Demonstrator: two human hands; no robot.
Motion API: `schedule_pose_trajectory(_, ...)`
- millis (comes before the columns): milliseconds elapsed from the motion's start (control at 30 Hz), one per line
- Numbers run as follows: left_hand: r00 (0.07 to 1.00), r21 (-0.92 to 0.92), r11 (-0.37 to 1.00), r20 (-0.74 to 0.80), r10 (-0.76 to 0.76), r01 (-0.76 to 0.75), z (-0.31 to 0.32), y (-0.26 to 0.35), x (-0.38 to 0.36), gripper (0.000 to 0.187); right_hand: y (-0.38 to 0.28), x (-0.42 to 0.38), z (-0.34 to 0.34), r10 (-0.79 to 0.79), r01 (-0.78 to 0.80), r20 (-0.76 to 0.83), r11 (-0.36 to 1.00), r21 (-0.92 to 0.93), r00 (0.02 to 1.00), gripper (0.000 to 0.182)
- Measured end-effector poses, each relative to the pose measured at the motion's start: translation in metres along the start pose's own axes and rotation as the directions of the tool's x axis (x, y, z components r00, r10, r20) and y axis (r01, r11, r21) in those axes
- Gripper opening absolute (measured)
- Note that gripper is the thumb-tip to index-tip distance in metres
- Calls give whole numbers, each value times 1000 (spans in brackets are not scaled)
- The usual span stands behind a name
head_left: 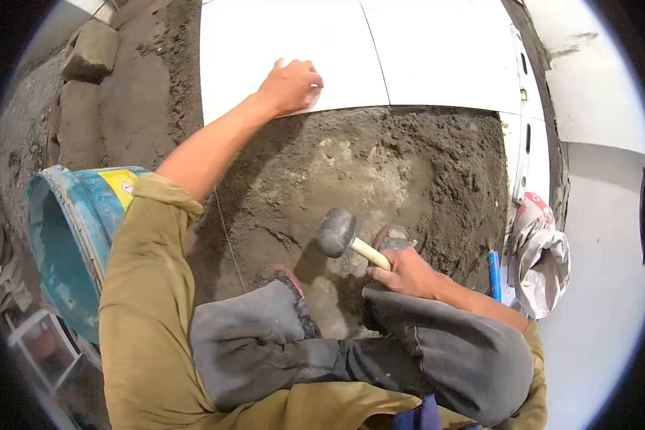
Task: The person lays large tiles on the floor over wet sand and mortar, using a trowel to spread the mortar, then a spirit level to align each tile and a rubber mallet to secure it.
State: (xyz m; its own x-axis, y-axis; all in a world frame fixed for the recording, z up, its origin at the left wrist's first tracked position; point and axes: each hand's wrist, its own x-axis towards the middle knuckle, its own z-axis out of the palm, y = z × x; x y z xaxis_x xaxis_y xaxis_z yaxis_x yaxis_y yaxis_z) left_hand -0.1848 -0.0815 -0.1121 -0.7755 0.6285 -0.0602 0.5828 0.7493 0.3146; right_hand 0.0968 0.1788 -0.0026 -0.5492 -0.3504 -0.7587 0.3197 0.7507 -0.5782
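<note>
My left hand [292, 87] rests on a large white tile [265, 36] near its front edge, fingers curled; what is under them, if anything, is too small to tell. Over the rough grey mortar [437, 158], my right hand [406, 274] grips the pale handle of a mallet [337, 233]. The mallet's black rubber head points up and to the left, above the mortar. A second white tile [437, 50] lies beside the first, with a thin dark joint between them.
A teal bucket [68, 236] stands at the left. Along the right edge lie a spirit level [526, 136], a blue tube [494, 276] and a crumpled white bag [541, 265]. Concrete blocks [92, 51] are at the upper left. A thin string [227, 233] crosses the mortar.
</note>
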Motion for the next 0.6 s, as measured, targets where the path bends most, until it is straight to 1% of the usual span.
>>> schedule_pose_trajectory(67, 995, 45, 994, -4, 103, -103, 16, 21, 21, 36, -1, -1, -5, -28, 29, 21, 997, -75, 999, 30)
schedule_pose_trajectory(100, 992, 42, 992, 0, 123, -122, 24, 33, 32, 36, 1, -2, -6, -19, 20, 8, 998, -62, 1000, 30)
schedule_pose_trajectory(167, 975, 199, 957, -27, 223, -213, 44, 55, 47, 46, 8, -4, -3, -47, 47, -9, 997, -58, 999, 31)
schedule_pose_trajectory(200, 969, 190, 952, -6, 245, -240, 45, 63, 53, 46, 11, -6, -1, -33, 32, -15, 999, -30, 999, 31)
schedule_pose_trajectory(267, 959, 313, 926, 248, 136, -213, 41, 77, 73, 52, 16, -10, 0, -46, 44, -22, 998, -49, 999, 30)
schedule_pose_trajectory(300, 963, 333, 912, 201, 178, -238, 49, 74, 80, 51, 23, -12, 2, -48, 46, -24, 996, -72, 999, 30)
schedule_pose_trajectory(333, 962, 349, 905, 208, 178, -243, 49, 74, 84, 50, 26, -15, 3, -34, 33, -24, 999, -32, 999, 30)
schedule_pose_trajectory(400, 969, 342, 912, 168, 179, -227, 54, 71, 85, 46, 30, -22, 1, -23, 22, -30, 1000, -14, 999, 27)
schedule_pose_trajectory(433, 961, 342, 901, 166, 222, -267, 57, 67, 88, 44, 35, -24, -2, -61, 60, -16, 998, -19, 998, 28)
schedule_pose_trajectory(467, 952, 342, 890, 162, 260, -302, 58, 62, 90, 42, 37, -27, -3, -53, 53, -12, 999, 9, 999, 28)
schedule_pose_trajectory(500, 938, 334, 880, 197, 287, -339, 56, 55, 95, 40, 38, -29, -5, -38, 37, -12, 999, -23, 999, 27)
schedule_pose_trajectory(533, 910, 465, 801, 24, 414, -377, 47, 65, 86, 39, 39, -29, -6, -23, 23, -12, 998, -60, 1000, 26)
schedule_pose_trajectory(567, 946, 312, 901, 218, 239, -300, 32, 75, 89, 44, 43, -30, -6, -40, 39, -6, 998, -55, 999, 26)
schedule_pose_trajectory(600, 904, 183, 969, 420, 76, -167, 10, 93, 92, 51, 45, -30, -6, -40, 40, -5, 998, -47, 999, 26)
